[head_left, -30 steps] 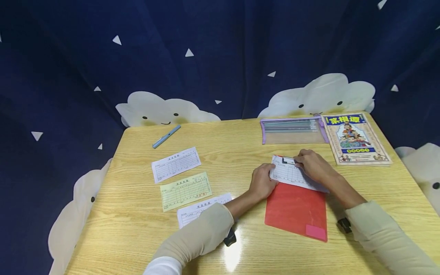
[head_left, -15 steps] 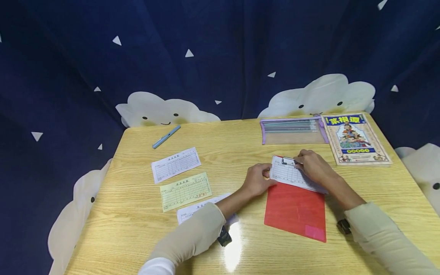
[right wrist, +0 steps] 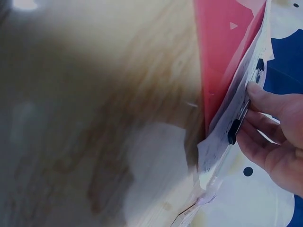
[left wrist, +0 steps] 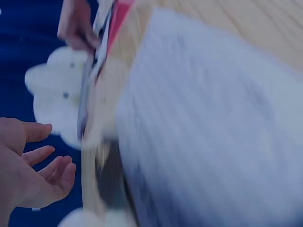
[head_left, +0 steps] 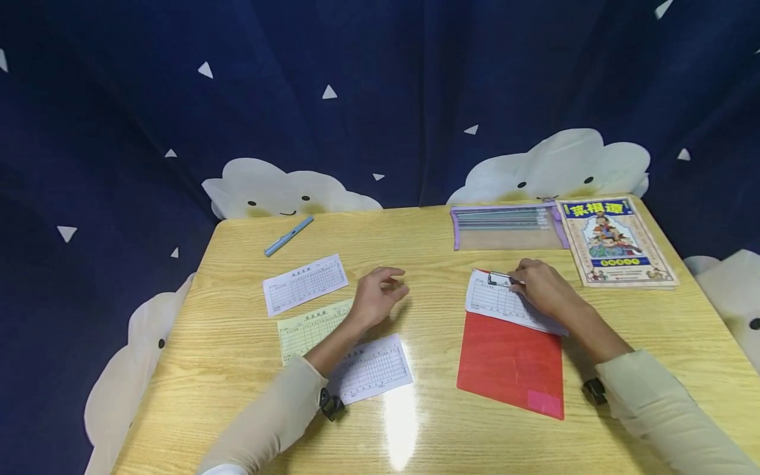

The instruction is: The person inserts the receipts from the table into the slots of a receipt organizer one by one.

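On the right, a red clipboard [head_left: 510, 363] lies on the table with white printed slips [head_left: 499, 305] across its top, under the metal clip [head_left: 497, 279]. My right hand [head_left: 549, 290] pinches that clip; the right wrist view shows the thumb on the clip bar [right wrist: 234, 131] and the fingers behind it. My left hand [head_left: 374, 300] is away from the clipboard, holding nothing, its fingers loosely bent. It is over the right end of a yellow slip [head_left: 305, 333], part of which it hides. A white slip [head_left: 374, 369] lies below that forearm, partly covered.
Another white slip [head_left: 305, 285] lies further back on the left, with a blue pen [head_left: 289, 236] behind it. A mesh pencil pouch [head_left: 505, 237] with purple edges and a comic-covered book [head_left: 614, 244] are along the back right. A dark curtain [head_left: 380, 99] hangs behind the table.
My left hand has let go of the slips' left edge on the clipboard and moved left, towards the loose slips. My right hand stays at the clip.
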`<state>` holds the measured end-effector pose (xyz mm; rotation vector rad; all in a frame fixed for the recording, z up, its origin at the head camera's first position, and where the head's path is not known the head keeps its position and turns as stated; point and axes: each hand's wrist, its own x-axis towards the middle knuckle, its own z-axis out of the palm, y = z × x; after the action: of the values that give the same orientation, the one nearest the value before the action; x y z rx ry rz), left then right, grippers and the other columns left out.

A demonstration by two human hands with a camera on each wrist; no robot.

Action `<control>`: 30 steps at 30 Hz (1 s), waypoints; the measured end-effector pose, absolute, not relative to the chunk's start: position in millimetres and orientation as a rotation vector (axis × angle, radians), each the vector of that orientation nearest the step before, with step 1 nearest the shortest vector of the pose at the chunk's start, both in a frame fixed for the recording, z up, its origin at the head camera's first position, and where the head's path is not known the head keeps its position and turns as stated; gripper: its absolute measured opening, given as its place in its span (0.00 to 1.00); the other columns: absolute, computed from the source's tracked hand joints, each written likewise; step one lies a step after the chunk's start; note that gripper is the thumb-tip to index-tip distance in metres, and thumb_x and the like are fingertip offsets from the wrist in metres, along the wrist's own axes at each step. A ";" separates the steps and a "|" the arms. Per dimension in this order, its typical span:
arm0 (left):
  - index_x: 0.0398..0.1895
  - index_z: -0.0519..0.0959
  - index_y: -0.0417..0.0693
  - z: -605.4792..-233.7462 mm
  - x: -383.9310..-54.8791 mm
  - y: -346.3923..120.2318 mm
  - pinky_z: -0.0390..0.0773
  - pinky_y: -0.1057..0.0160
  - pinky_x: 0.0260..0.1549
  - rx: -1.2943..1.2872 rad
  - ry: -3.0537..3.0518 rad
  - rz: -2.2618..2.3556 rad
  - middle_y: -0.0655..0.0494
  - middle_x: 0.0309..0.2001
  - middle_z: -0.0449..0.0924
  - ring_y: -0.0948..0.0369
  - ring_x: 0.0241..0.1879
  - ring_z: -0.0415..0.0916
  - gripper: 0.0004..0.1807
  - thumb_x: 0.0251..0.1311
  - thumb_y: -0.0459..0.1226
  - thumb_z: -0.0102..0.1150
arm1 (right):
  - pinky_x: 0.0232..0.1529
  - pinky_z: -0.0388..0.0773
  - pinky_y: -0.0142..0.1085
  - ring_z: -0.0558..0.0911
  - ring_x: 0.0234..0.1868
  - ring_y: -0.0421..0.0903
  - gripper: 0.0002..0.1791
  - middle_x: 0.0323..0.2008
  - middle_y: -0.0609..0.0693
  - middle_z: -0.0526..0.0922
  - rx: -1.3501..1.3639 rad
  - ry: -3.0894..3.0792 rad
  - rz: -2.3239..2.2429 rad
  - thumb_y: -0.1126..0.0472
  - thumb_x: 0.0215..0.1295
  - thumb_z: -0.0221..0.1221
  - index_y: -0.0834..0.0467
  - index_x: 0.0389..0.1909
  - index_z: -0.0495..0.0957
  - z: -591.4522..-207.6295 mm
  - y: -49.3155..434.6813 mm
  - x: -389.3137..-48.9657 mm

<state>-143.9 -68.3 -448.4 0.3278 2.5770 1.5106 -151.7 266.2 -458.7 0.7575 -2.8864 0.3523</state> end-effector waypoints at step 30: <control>0.52 0.76 0.40 -462.8 -153.0 -268.5 0.49 0.39 0.57 -0.367 2.955 1.005 0.36 0.65 0.61 0.39 0.64 0.52 0.25 0.50 0.37 0.68 | 0.34 0.79 0.47 0.80 0.31 0.55 0.11 0.29 0.59 0.80 0.751 -2.903 0.362 0.67 0.52 0.67 0.69 0.36 0.84 -457.8 266.7 -153.4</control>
<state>-153.0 -268.5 -462.8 -0.3669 2.9554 1.0053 -153.4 266.7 -457.8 0.7508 -2.9034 0.3617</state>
